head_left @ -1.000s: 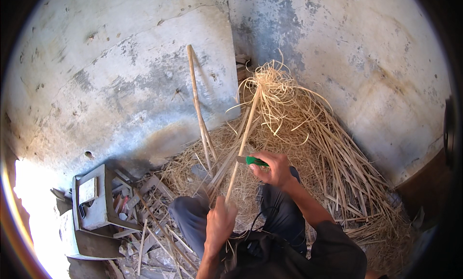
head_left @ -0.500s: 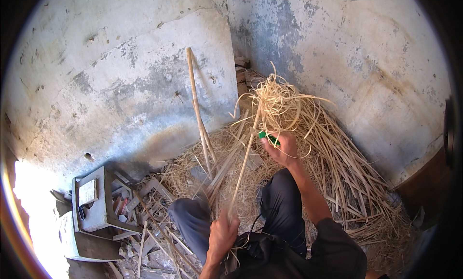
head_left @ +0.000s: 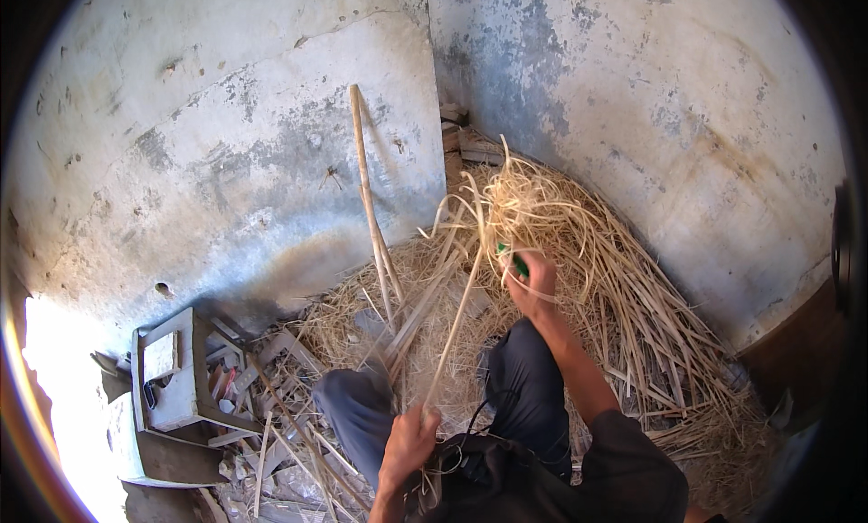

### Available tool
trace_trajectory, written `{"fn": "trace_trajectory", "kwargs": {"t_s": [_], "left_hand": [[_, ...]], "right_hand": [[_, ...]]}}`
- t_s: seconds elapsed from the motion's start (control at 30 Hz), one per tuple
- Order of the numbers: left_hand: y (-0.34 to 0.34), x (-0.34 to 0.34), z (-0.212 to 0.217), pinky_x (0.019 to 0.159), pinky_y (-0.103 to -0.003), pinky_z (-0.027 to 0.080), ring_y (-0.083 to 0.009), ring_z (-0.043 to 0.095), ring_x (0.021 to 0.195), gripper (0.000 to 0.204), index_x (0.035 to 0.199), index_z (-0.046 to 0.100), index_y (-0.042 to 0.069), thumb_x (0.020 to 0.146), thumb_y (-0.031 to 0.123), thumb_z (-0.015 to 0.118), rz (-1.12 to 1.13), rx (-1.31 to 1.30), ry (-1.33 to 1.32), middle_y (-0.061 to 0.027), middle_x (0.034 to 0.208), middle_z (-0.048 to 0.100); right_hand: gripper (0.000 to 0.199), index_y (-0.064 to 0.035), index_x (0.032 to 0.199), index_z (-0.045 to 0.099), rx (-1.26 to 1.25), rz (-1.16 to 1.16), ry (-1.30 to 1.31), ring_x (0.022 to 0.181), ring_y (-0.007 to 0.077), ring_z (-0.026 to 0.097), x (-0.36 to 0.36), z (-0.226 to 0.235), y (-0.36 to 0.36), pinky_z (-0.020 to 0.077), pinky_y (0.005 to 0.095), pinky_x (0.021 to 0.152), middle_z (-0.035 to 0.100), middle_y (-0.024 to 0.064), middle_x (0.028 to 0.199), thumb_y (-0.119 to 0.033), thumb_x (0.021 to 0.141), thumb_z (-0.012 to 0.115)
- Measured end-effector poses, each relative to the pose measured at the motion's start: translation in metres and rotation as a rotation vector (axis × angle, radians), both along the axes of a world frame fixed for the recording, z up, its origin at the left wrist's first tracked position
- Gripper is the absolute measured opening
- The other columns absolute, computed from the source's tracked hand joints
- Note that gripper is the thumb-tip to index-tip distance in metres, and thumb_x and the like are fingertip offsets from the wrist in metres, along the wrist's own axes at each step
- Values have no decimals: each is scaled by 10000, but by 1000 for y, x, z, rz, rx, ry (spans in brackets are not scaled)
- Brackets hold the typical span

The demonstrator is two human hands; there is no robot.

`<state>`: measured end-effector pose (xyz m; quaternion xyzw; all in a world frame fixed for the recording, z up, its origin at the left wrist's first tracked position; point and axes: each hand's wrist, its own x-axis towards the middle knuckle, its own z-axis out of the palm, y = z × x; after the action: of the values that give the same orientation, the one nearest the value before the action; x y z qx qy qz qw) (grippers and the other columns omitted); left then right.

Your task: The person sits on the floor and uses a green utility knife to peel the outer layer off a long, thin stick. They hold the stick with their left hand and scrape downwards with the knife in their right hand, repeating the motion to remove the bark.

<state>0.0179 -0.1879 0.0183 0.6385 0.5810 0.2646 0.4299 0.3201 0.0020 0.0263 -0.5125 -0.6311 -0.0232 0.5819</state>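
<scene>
My left hand (head_left: pixel 411 442) is closed around the near end of a long thin cane-like stick (head_left: pixel 458 324), which slants up and away between my knees. Farther out, my right hand (head_left: pixel 532 283) grips a small green-handled tool (head_left: pixel 520 265) beside the stick's upper part; its working end is hidden, so I cannot tell its kind. Just beyond that hand a tangle of curled pale shavings (head_left: pixel 520 202) hangs about the far end of the stick, and a few loose curls cross over my right fingers.
Long split strips (head_left: pixel 646 329) lie heaped against the right wall. Two poles (head_left: pixel 369 193) lean on the left wall. At lower left stands a worn pale wooden box (head_left: pixel 181 392) with odds and ends inside. Shavings and offcuts (head_left: pixel 280 464) litter the floor around my legs.
My left hand has drawn slightly left and toward me with the stick. The right hand has shifted a little right and nearer. The curls at the far end have swung and spread differently.
</scene>
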Motion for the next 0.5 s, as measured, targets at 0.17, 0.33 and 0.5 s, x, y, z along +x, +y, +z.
{"fn": "trace_trajectory", "kwargs": {"t_s": [0.17, 0.33, 0.5], "left_hand": [[16, -11, -21, 606, -362, 435, -166, 546, 651, 294, 968, 618, -3, 1122, 229, 520, -33, -136, -287, -56, 714, 565], [21, -11, -15, 568, -289, 400, -93, 498, 642, 327, 969, 623, 33, 1139, 276, 488, -93, -207, -472, 19, 722, 534], [25, -12, -5, 566, -288, 393, -91, 499, 644, 336, 1006, 630, 31, 1144, 301, 485, -76, -244, -494, 15, 743, 544]], "right_hand": [[308, -25, 1074, 791, -128, 315, -134, 724, 219, 778, -29, 9, -46, 600, 347, 604, 789, 125, 889, -321, 993, 763], [289, -60, 1055, 797, -123, 347, -230, 753, 214, 798, -53, 17, -75, 633, 350, 650, 808, 80, 918, -330, 951, 804], [246, -98, 1057, 802, -137, 349, -351, 723, 227, 788, -63, 14, -91, 609, 341, 618, 806, 46, 910, -309, 934, 823]]}}
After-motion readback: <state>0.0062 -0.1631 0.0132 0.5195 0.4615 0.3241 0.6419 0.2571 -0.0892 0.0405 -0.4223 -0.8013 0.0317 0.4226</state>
